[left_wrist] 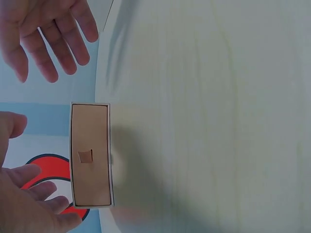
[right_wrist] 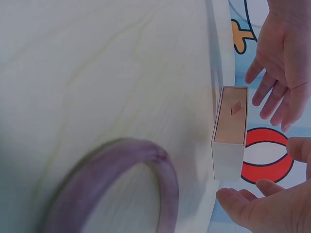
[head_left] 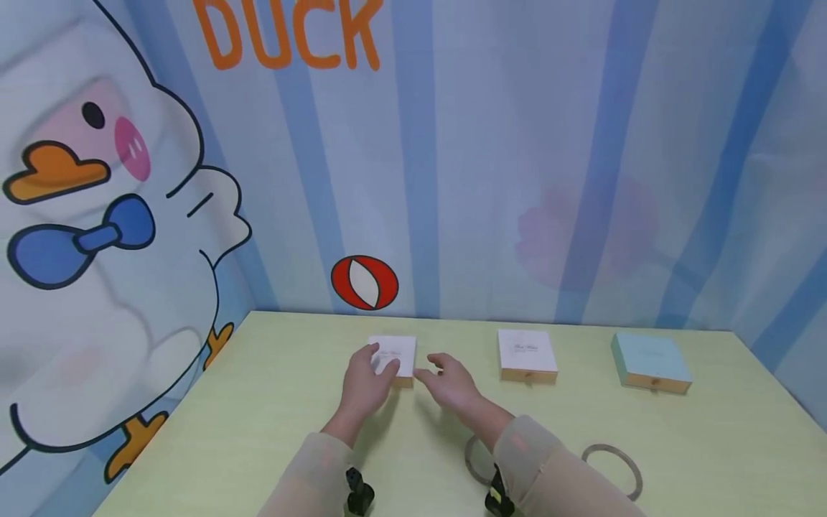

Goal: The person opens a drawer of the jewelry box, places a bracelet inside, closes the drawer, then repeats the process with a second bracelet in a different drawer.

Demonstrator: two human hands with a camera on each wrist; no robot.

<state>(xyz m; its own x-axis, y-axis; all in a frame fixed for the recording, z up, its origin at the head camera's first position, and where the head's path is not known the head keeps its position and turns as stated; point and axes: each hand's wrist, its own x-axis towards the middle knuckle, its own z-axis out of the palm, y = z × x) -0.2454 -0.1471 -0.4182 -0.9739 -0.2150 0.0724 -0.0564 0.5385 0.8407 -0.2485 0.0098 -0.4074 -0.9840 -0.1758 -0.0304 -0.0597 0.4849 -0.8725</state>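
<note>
Head view, lower centre: white box (head_left: 402, 347) between hands. Left hand (head_left: 364, 384) at box's left side, fingers loosely extended, grasping nothing; contact unclear. Right hand (head_left: 455, 386) just right of box, fingers parted, grasping nothing. Lower right: second white box (head_left: 526, 350), pale-blue box (head_left: 652, 357), grey ring (head_left: 607, 449).

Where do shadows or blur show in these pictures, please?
Head view: soft shadows below the left hand and right hand; left wrist view: a soft shadow beside the box; right wrist view: the near ring looks blurrier than the box.
</note>
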